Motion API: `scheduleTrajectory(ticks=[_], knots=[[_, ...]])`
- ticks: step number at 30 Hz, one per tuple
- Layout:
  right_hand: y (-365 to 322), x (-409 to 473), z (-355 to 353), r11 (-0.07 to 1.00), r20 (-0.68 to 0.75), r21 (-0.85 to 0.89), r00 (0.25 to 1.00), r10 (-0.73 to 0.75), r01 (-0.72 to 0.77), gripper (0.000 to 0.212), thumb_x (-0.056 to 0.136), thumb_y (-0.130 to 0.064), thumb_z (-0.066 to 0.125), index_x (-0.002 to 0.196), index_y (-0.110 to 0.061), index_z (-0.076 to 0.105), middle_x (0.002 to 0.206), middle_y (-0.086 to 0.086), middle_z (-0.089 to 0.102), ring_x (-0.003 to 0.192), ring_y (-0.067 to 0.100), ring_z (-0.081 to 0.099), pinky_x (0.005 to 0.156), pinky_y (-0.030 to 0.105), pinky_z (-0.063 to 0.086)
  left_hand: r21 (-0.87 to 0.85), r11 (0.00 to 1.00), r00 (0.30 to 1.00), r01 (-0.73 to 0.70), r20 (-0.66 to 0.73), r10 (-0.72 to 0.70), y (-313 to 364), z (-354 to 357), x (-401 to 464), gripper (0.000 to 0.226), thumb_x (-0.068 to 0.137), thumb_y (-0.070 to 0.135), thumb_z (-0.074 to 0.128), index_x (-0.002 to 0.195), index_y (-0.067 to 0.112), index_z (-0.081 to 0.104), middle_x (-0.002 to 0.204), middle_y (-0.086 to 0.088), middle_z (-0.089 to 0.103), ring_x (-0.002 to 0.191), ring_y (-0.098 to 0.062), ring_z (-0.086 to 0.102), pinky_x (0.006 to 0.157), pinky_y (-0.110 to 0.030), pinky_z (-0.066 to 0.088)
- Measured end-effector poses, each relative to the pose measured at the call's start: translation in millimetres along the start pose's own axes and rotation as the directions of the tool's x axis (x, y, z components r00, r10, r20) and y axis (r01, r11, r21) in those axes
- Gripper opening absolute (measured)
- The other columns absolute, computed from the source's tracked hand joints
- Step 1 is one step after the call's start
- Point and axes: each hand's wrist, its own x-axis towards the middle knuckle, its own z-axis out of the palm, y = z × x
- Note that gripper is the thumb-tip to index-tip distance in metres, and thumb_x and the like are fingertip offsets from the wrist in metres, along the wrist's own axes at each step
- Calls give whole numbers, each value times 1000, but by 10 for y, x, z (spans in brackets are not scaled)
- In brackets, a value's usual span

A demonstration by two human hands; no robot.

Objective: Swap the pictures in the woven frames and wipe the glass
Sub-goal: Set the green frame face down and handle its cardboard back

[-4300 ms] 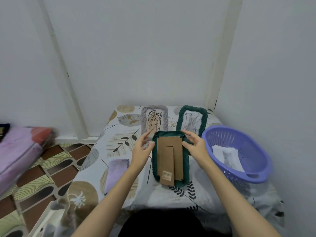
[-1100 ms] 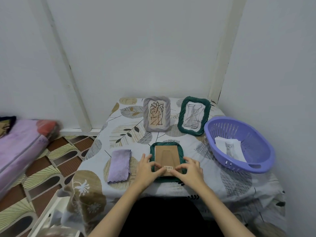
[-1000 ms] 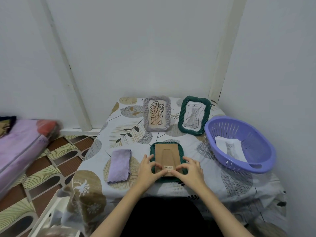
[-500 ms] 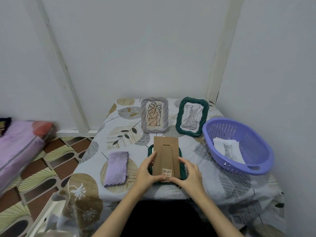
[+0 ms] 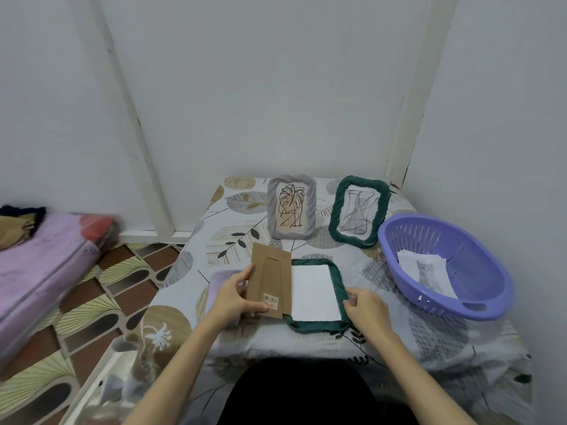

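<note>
A green woven frame (image 5: 337, 279) lies face down on the table's near middle, its back open and a white sheet (image 5: 313, 292) showing inside. My left hand (image 5: 234, 294) grips the brown cardboard backing (image 5: 271, 282), held off to the frame's left. My right hand (image 5: 363, 305) holds the frame's lower right corner. A grey woven frame (image 5: 291, 207) with a leaf drawing and a second green woven frame (image 5: 359, 211) with a scribble drawing stand at the back. A lilac cloth (image 5: 219, 280) lies partly under my left hand.
A purple basket (image 5: 478, 289) at the right holds paper pictures (image 5: 428, 273), the top one a cat. The table (image 5: 399, 326) wears a leaf-print cover and sits in a corner between white walls. A pink mattress (image 5: 43, 262) lies on the patterned floor at left.
The cardboard backing has come out of the face-down green frame and moved left in my left hand, baring the white sheet. My right hand shifted to the frame's lower right corner.
</note>
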Motion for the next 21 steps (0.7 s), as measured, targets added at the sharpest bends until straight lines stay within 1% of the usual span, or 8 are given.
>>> scheduleTrajectory(ticks=[3,6,9,11,13,15,17,21], knots=[[114,-22,-73,1000,-44,-14,999,16,-16,32,87,-21,51,118,-25,60,106,6,71,101,27,62,90,38,47,195,981,1000,0,26,-5,69,-83,-5,99,60,9,84,142,14,30,129,-2,49,112,-12,47,77,-4,40],[227,-37,-121,1000,-82,-9,996,18,-19,35,87,-22,55,123,-23,58,109,4,69,98,22,61,88,35,49,496,868,999,-16,35,-1,26,-159,36,108,52,47,83,143,21,30,137,3,46,132,-20,34,107,-29,24],[244,-55,-141,999,-65,35,998,18,-16,35,87,-20,57,123,-21,58,102,4,68,90,20,60,80,33,50,759,650,994,-34,94,-58,15,-175,84,96,62,57,74,142,25,32,144,-1,39,138,-26,20,111,-43,5],[226,-56,-149,998,-46,53,999,23,-21,35,87,-20,57,122,-18,58,101,5,67,90,21,60,81,33,50,811,582,991,-63,119,-59,50,-119,100,87,66,63,66,140,28,35,150,-5,29,142,-31,8,113,-48,-1],[213,-44,-147,997,-35,74,999,23,-20,35,86,-20,58,121,-16,59,89,4,65,86,22,60,79,33,49,812,577,990,-89,135,-37,97,-32,100,86,70,72,55,141,32,31,157,-4,11,144,-31,-9,114,-50,-7],[201,-42,-127,995,-18,99,999,26,-25,35,85,-19,59,120,-15,59,79,1,57,85,24,61,78,33,49,824,553,986,-122,166,-30,103,52,114,110,52,94,31,144,36,22,158,-1,0,144,-27,-14,115,-52,-10],[197,-43,-98,993,-3,115,1000,29,-29,34,86,-17,58,120,-16,59,80,0,59,88,24,61,80,33,49,841,520,979,-150,201,-42,44,120,139,141,21,101,0,145,36,17,158,0,-2,145,-24,-12,113,-53,-12],[179,-36,-56,987,5,155,999,48,-48,33,85,-26,56,117,-19,61,66,-9,47,81,21,56,76,33,47,843,526,984,-117,170,-54,-142,189,123,148,15,97,-16,146,34,10,158,3,1,146,-19,-6,114,-54,-11]])
